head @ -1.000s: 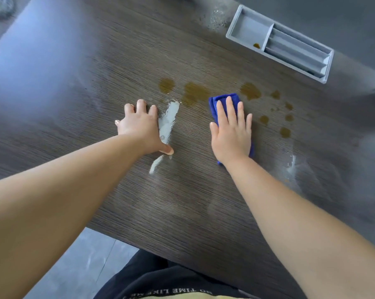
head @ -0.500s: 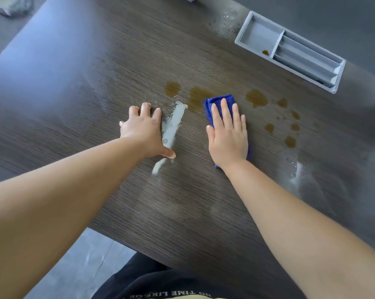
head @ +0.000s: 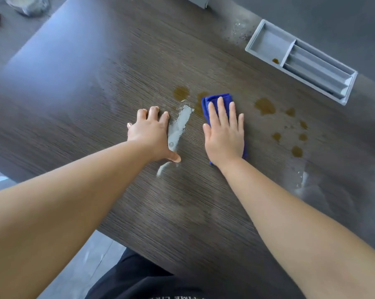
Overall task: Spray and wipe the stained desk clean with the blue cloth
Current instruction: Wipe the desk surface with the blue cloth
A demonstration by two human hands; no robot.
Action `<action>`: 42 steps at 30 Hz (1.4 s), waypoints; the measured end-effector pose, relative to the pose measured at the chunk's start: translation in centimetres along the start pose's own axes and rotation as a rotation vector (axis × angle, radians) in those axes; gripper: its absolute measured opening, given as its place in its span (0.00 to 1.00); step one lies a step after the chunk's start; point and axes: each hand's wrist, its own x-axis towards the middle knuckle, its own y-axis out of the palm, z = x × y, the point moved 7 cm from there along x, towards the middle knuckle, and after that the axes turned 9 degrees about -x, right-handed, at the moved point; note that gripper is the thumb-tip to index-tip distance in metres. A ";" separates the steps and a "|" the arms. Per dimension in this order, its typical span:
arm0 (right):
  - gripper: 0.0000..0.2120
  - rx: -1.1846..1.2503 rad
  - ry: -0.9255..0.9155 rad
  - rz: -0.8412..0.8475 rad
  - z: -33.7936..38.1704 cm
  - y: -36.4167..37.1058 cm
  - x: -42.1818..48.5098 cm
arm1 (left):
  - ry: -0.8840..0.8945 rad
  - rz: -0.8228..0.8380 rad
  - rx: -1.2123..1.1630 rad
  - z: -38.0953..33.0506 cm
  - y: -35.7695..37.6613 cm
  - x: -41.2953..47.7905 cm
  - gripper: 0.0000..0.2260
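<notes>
1. A person's right hand lies flat on the folded blue cloth, fingers straight and close together, pressing it onto the dark wood-grain desk. The cloth sits mid-desk, its far edge over part of a brown stain.
2. The left hand rests on the bare desk just beside it, fingers spread and slightly bent at the tips, holding nothing. Its thumb side touches a pale streak of what looks like spray residue.
3. Another brown patch lies beyond the left hand, a larger one to the right of the cloth, and a scatter of small drops further right, apart from the cloth.
4. Risk: the cloth is pinned only by a flat palm, not gripped, so a fast stroke could let it bunch or slide out from under the hand.
5. Risk: dragging it across the wet brown patches could smear them into wider films rather than lift them, more so once the small folded face is soaked.
6. Risk: the left hand may spread the pale streak or carry it onto the wiped wood.
7. Risk: strokes towards the far right could push liquid into the grey recessed tray, which already holds one brown spot.
</notes>
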 end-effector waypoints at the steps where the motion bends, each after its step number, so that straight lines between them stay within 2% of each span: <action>1: 0.25 -0.009 -0.097 -0.005 0.6 0.1 -1.5 | 0.004 0.000 0.001 0.0 -0.1 0.0 0.55; 3: 0.25 -0.026 -0.261 -0.006 0.1 0.7 -4.3 | 0.010 0.005 0.000 -0.1 -0.2 0.1 0.54; 5: 0.24 -0.048 -0.285 0.006 -1.9 1.1 -4.5 | 0.008 0.012 -0.001 -0.3 -0.2 0.0 0.54; 7: 0.24 -0.048 -0.156 0.024 -3.1 0.9 -2.6 | 0.014 0.016 -0.007 -0.3 -0.2 0.0 0.54; 10: 0.24 -0.012 0.141 0.028 -2.0 0.4 1.6 | 0.025 0.030 -0.022 -0.1 -0.1 0.0 0.53; 12: 0.25 0.006 0.221 0.036 -0.3 0.0 2.5 | 0.032 0.036 -0.032 0.2 -0.2 0.1 0.49; 14: 0.25 0.003 0.127 0.051 1.2 0.2 1.2 | 0.053 0.014 -0.034 0.7 -0.9 0.4 0.42; 16: 0.24 -0.023 -0.042 0.034 1.9 0.3 -1.7 | 0.080 -0.013 0.000 1.4 -2.0 0.9 0.41; 18: 0.24 -0.063 -0.160 0.028 1.3 0.6 -4.1 | 0.076 -0.040 0.033 2.8 -3.2 1.8 0.46; 20: 0.25 -0.065 -0.161 0.053 -0.2 0.8 -3.8 | 0.048 -0.047 0.061 4.4 -3.8 2.6 0.54; 22: 0.24 -0.015 -0.035 0.057 -0.7 0.3 -1.4 | 0.030 -0.036 0.072 5.5 -4.0 3.2 0.57; 24: 0.24 0.023 0.165 0.046 -0.4 0.1 1.9 | 0.030 -0.018 0.055 6.0 -3.8 3.6 0.57; 26: 0.25 0.031 0.284 0.044 1.1 -0.4 3.7 | 0.034 -0.007 0.053 5.9 -3.8 3.6 0.57; 28: 0.25 0.029 0.212 0.047 3.1 -0.4 3.3 | 0.035 -0.001 0.057 5.7 -3.7 3.6 0.57; 32: 0.25 -0.023 -0.165 0.023 4.8 0.0 -1.5 | 0.057 0.000 0.052 5.8 -3.6 3.9 0.58; 34: 0.25 -0.026 -0.208 0.042 3.5 0.1 -1.1 | 0.061 0.001 0.052 5.9 -3.6 3.9 0.58; 36: 0.24 -0.005 -0.114 0.029 2.7 -0.6 1.9 | 0.062 0.005 0.050 5.8 -3.6 4.0 0.58; 40: 0.24 0.033 0.186 0.030 3.8 -1.5 9.0 | 0.060 0.027 0.058 5.7 -3.7 4.0 0.58; 42: 0.25 0.042 0.176 0.015 5.6 -1.6 9.1 | 0.056 0.035 0.064 5.6 -3.8 4.0 0.58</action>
